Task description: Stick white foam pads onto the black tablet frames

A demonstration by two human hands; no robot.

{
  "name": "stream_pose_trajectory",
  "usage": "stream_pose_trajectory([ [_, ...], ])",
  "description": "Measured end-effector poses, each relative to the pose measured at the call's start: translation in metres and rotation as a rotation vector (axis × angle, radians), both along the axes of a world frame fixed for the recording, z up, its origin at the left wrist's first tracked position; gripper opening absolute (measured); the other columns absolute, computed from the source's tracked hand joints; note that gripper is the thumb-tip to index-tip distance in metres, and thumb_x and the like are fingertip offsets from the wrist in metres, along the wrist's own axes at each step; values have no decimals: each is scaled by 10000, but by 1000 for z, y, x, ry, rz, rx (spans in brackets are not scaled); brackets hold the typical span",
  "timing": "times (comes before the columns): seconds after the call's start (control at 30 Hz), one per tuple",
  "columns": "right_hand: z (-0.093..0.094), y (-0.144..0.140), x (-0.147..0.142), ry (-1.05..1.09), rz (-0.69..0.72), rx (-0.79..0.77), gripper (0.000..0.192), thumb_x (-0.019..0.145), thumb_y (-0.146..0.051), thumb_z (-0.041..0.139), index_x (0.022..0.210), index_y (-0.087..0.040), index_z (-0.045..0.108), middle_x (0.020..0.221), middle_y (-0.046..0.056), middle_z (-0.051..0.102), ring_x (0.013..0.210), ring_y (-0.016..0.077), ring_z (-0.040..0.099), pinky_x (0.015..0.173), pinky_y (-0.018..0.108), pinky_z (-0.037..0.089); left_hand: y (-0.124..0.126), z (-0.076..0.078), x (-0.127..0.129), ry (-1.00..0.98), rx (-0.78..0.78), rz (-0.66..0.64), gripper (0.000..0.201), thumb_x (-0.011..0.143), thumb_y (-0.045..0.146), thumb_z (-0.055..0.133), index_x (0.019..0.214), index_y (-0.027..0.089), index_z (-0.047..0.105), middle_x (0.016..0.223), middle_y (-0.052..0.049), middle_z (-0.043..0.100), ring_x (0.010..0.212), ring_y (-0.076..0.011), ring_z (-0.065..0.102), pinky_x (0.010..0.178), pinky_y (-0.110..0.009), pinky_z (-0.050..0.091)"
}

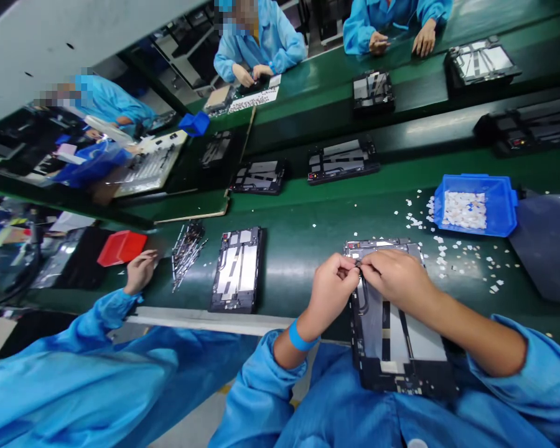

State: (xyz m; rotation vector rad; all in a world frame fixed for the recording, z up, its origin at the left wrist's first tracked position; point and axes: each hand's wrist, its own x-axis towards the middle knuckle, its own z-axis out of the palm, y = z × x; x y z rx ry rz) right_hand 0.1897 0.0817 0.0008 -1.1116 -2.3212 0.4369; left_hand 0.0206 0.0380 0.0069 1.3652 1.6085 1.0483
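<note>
An opened tablet (422, 339) with exposed silver battery panels and black flex cables lies in front of me, its near end over the bench edge. Above its far end, my left hand (335, 283) and my right hand (394, 277) meet with pinched fingertips. Between them is a tiny dark piece (358, 264), too small to name, which both hands seem to grip. A blue wristband (301, 336) circles my left wrist. My hands cover part of the tablet's upper end.
A blue bin (504, 208) of small white pieces stands at right, more pieces scattered around it. Another opened tablet (236, 270), a pile of thin strips (186, 252) and a red bin (121, 247) lie left, near a co-worker's hand (140, 272). More tablets (343, 162) sit farther back.
</note>
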Motion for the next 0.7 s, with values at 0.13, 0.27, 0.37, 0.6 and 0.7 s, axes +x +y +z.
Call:
stream_pose_trajectory([
  [0.13,4,6,-1,-34,-26,-13,227,892,-156,514,730,-208,665,742,63,714,718,205,640,714,316,419,-2,6,4,161,125,-36,131,822,101,629,765,219,621,896,-20,761,851,-173,703,781,-289,514],
  [0.27,11,16,-1,-30,-47,-196,158,828,-166,533,702,-223,609,697,25,665,669,177,583,646,296,354,-1,8,4,160,85,-75,135,801,95,623,756,222,617,859,-11,751,821,-172,696,750,-282,508],
  [0.37,19,38,39,-9,-189,-249,112,821,-201,556,723,-224,603,715,19,658,656,166,567,627,289,336,1,5,0,71,15,-68,99,797,123,621,754,211,608,864,-12,744,785,-156,679,709,-260,497],
  [0.6,35,64,144,-310,-667,-131,147,886,-282,578,762,-240,645,700,77,646,575,186,498,603,342,284,5,7,-14,-74,-80,-46,81,845,249,674,791,192,655,759,1,696,694,-134,627,640,-232,481],
  [0.7,39,39,96,-73,-284,-275,175,904,-318,577,945,-254,735,864,47,755,720,210,650,669,326,413,4,17,-23,23,-54,-78,64,876,237,664,881,196,713,798,-4,726,695,-135,635,646,-237,484],
])
